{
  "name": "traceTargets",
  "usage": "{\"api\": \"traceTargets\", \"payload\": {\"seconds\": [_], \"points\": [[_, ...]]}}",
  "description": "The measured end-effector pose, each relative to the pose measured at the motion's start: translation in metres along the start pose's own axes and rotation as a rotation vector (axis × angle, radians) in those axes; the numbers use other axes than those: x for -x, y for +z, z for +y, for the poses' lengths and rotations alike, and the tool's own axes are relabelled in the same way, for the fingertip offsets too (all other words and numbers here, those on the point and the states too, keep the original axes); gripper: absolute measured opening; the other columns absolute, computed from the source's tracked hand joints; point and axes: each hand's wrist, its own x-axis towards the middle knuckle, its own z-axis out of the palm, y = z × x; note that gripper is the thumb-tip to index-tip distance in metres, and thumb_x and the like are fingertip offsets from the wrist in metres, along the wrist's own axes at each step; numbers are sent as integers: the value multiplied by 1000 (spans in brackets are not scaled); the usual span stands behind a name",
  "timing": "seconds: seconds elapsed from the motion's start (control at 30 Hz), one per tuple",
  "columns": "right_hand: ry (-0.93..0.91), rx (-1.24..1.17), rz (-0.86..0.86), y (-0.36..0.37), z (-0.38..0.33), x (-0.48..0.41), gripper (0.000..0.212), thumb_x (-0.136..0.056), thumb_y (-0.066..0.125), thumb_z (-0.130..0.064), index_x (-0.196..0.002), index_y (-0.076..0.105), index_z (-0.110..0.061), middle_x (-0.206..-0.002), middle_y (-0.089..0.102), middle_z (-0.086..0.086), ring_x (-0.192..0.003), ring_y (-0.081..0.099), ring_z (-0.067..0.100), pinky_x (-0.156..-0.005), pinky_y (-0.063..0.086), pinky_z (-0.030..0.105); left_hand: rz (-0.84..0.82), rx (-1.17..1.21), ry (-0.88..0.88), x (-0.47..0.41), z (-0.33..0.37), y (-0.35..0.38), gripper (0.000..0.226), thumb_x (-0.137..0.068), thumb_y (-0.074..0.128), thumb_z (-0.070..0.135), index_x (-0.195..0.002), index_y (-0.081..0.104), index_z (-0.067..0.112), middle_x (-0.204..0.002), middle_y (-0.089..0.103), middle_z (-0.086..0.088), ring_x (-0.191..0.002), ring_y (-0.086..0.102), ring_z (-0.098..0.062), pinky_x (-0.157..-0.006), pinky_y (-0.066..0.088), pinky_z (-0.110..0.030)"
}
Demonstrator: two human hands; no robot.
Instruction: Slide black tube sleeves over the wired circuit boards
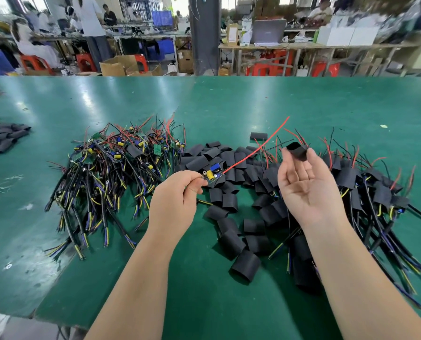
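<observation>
board in my left hand, sleeve in my right

my left hand (177, 192) pinches a wired board (213, 173) by its near end, above the green table (229, 99); its red wire (258, 146) runs up toward my right hand (305, 182), palm up, pinching a black sleeve (296, 149) at the fingertips. bare boards (116, 163) lie left, loose sleeves (231, 192) between, sleeved boards (366, 190) right.

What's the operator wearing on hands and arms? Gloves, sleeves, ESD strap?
Nothing visible. The left hand and right hand are bare: no gloves, rings, watch or wrist strap. The left forearm and right forearm are uncovered down to the frame edge; no sleeve in view.
</observation>
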Motion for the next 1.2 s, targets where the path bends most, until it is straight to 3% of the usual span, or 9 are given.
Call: {"api": "traceTargets", "payload": {"seconds": [0.17,0.33,0.6,0.7,0.83,0.97,1.07,1.13,1.2], "points": [[9,35,-43,2,0,1,17,-88,63,-18,-99,61,-5,-93,74,9,-91,72,17,-69,57,23,-37,-32,-14,0,0,0,15,-94,56,12,-90,70,16,-73,59,18,-65,53,2,-60,37,-10],[2,50,-49,4,0,1,16,-90,62,-21,-97,62,-7,-90,74,6,-88,72,15,-68,56,22,-66,-59,-27,2,1,-1,13,-93,58,13,-91,71,14,-76,64,7,-71,57,-17,-65,47,-33],[-46,120,-47,4,-6,0,16,-85,66,-21,-93,59,-10,-81,71,2,-84,71,15,-72,53,21,-52,-110,9,1,1,-1,10,-90,63,9,-89,72,10,-72,58,5,-70,54,-21,-63,47,-37],[-55,152,-84,3,-7,0,23,-79,68,-23,-93,55,-12,-83,64,2,-80,67,15,-66,52,20,-60,-117,-3,1,1,-1,10,-91,62,11,-90,72,12,-73,59,5,-71,55,-19,-64,47,-37],[-126,344,-105,3,-4,0,3,-90,58,-14,-88,60,-14,-81,66,2,-72,64,13,-69,48,21,-65,-108,-19,1,2,-1,12,-92,60,13,-90,72,12,-75,61,5,-73,56,-19,-66,48,-37],[-124,568,-157,6,8,3,26,-90,56,-1,-114,58,-11,-87,69,5,-68,64,11,-62,47,20,-59,-78,-30,1,3,1,14,-93,57,13,-88,70,13,-77,64,3,-75,58,-20,-67,48,-39],[-7,583,-169,3,20,5,59,-88,57,5,-141,36,-7,-116,63,20,-70,65,14,-60,48,20,-61,-55,-26,2,4,2,14,-94,57,12,-87,69,13,-76,63,4,-74,58,-20,-67,49,-38],[45,587,-183,1,27,6,66,-86,57,7,-144,30,-8,-112,64,20,-70,65,14,-60,49,20,-73,-32,-22,3,5,3,14,-94,57,14,-87,69,14,-75,63,5,-72,57,-19,-66,48,-37],[76,623,-222,-1,32,7,62,-85,58,8,-140,37,-11,-113,64,20,-75,64,17,-60,49,20,-90,-7,-4,3,7,5,18,-92,53,20,-87,69,14,-73,61,7,-69,54,-16,-64,46,-33]]}}
